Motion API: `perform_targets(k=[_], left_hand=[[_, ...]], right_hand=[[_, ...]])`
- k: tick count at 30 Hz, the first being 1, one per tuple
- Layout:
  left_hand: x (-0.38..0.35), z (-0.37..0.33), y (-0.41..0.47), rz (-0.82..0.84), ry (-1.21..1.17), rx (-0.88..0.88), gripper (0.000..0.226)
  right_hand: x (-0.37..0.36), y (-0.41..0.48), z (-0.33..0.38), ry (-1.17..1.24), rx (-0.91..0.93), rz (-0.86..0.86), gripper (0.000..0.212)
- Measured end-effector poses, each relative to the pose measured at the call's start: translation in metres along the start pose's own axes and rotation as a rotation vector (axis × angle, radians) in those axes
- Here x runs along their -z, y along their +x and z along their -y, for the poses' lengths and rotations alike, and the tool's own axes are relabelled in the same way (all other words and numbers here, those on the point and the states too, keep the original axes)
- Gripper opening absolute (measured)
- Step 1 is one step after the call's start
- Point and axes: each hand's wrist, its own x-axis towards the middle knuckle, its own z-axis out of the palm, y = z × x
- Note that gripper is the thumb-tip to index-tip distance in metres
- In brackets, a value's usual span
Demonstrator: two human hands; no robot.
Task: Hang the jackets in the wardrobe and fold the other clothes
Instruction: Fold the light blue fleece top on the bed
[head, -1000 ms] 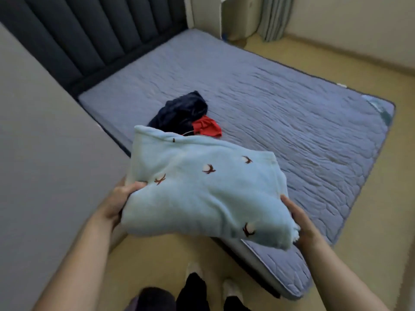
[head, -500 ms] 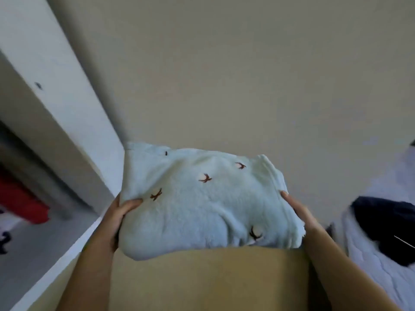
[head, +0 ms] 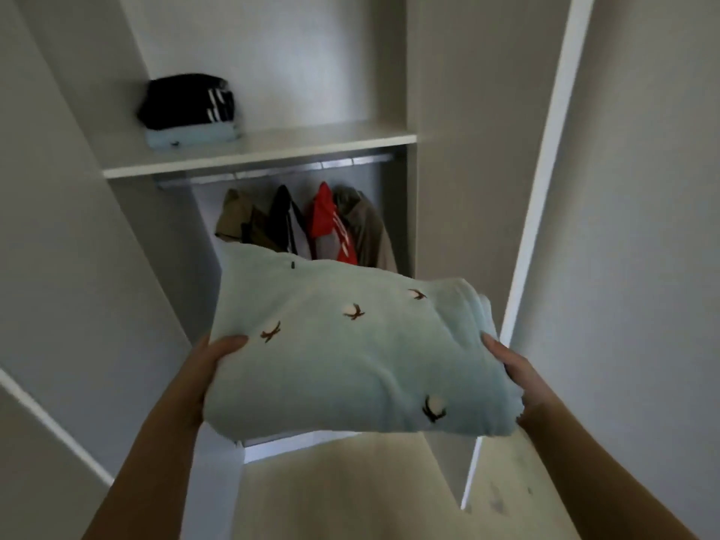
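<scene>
My left hand (head: 218, 352) and right hand (head: 510, 364) grip the sides of a folded pale-blue fleece garment (head: 350, 356), thumbs on top, in front of the open white wardrobe (head: 440, 189). Several jackets (head: 327, 224) hang under its metal rail (head: 272, 171). A black-and-blue folded stack (head: 191, 111) sits on the white shelf (head: 292, 148) above.

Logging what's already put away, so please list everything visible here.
held garment: one, pale blue with brown motifs, folded, in both hands
black garment: one, black with white stripes, on shelf, top of stack
blue garment: one, pale blue, under black garment
shelf: one, white, above rail
rail: one, grey, under shelf
jackets: about four, khaki, black, red, grey-brown, hanging on rail
door: one, white, right
floor: beige, below
left hand: grips held garment's left edge
right hand: grips its right edge
</scene>
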Motion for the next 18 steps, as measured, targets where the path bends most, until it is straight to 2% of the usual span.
perform_targets(k=[3, 5, 9, 11, 14, 16, 17, 18], left_hand=[[0.014, -0.025, 0.042, -0.109, -0.037, -0.089, 0.053], [0.019, -0.042, 0.072, -0.159, -0.045, -0.15, 0.043], [0.03, -0.082, 0.118, -0.267, -0.099, -0.273, 0.048], [0.041, -0.098, 0.14, -0.266, -0.175, -0.321, 0.042], [0.052, -0.128, 0.184, -0.286, -0.251, -0.33, 0.048], [0.052, -0.161, 0.22, -0.253, -0.296, -0.359, 0.037], [0.051, -0.18, 0.241, -0.227, -0.308, -0.387, 0.04], [0.049, -0.201, 0.262, -0.202, -0.32, -0.423, 0.051]], right_hand=[[-0.02, 0.083, 0.021, -0.037, -0.037, 0.108, 0.079], [-0.039, 0.127, 0.041, -0.058, -0.025, 0.172, 0.092], [-0.072, 0.208, 0.083, -0.166, 0.096, 0.209, 0.11], [-0.091, 0.248, 0.107, -0.237, 0.134, 0.272, 0.117], [-0.117, 0.306, 0.152, -0.297, 0.227, 0.305, 0.106], [-0.135, 0.343, 0.187, -0.281, 0.273, 0.317, 0.101], [-0.145, 0.36, 0.205, -0.26, 0.304, 0.331, 0.092], [-0.154, 0.378, 0.225, -0.247, 0.35, 0.333, 0.079]])
